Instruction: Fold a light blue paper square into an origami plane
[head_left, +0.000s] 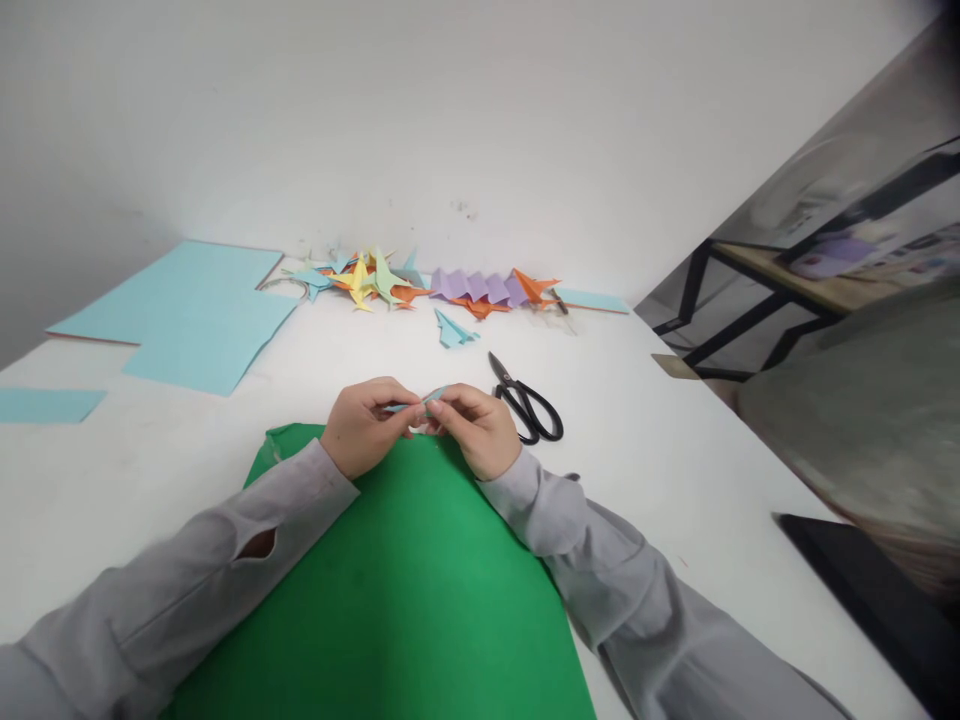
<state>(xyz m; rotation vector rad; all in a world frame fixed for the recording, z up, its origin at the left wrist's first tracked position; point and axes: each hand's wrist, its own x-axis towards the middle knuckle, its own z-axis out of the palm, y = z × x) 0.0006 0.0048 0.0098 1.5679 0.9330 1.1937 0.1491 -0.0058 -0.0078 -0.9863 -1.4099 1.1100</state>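
Note:
Between my fingertips is a small piece of folded light blue paper [436,394], mostly covered by the fingers. My left hand [373,422] pinches it from the left, thumb and forefinger together. From the other side my right hand [478,425] grips it the same way, and the two hands almost touch. Both hang over the top edge of a green sheet [405,570]. Black-handled scissors [525,398] lie just right of my right hand, blades pointing away. Beyond the hands rests a folded light blue paper shape [454,329].
Along the wall lie several folded paper figures [375,280] and a purple pleated paper [476,287]. Large blue sheets [202,315] lie at the left, with a small blue strip [49,405] nearer. A dark flat object [862,580] sits at the table's right edge.

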